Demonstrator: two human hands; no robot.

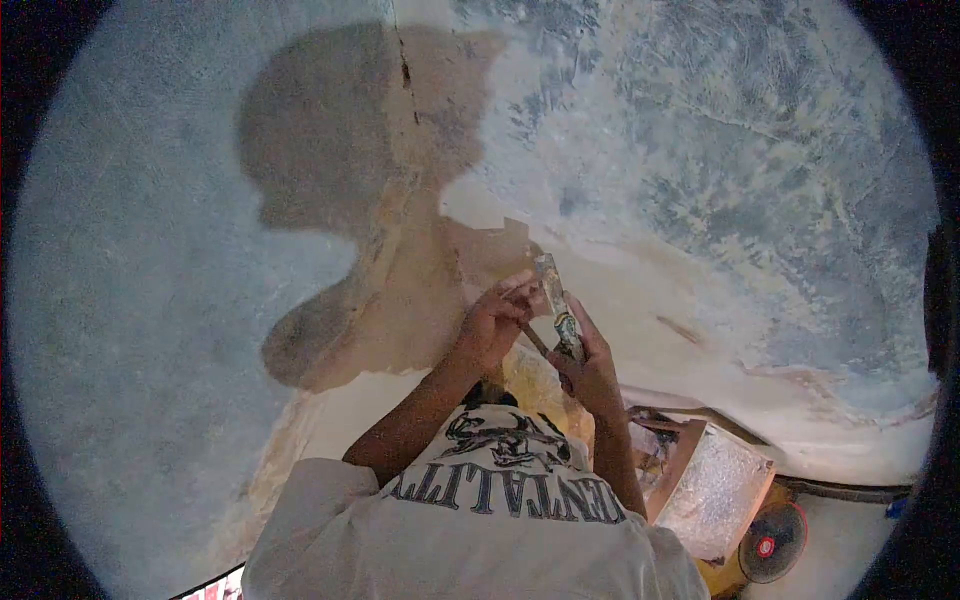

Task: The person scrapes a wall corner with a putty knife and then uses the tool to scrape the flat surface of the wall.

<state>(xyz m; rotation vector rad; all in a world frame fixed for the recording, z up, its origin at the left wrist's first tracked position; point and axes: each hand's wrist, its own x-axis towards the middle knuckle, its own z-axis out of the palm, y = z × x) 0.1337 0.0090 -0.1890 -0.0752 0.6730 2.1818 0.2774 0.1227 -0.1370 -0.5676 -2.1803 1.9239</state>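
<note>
My right hand [592, 362] is wrapped round a narrow, flat, light-coloured piece with a coloured print [563, 318], held upright in front of my chest. My left hand [497, 318] is closed beside it, fingertips close to its left edge. A thin brown stick-like part [536, 338] runs between the two hands. I cannot tell what the left fingers hold. Both hands are raised in front of a mottled blue-grey wall [150, 330], where a tan, cracked strip runs down the middle.
My head and arm cast a dark shadow [330, 130] on the wall. At the lower right stands a wooden-edged box with a silvery face [718, 490]. Near it is a round dark disc with a red centre [775, 542]. A pale ledge [850, 440] curves along the wall's lower right.
</note>
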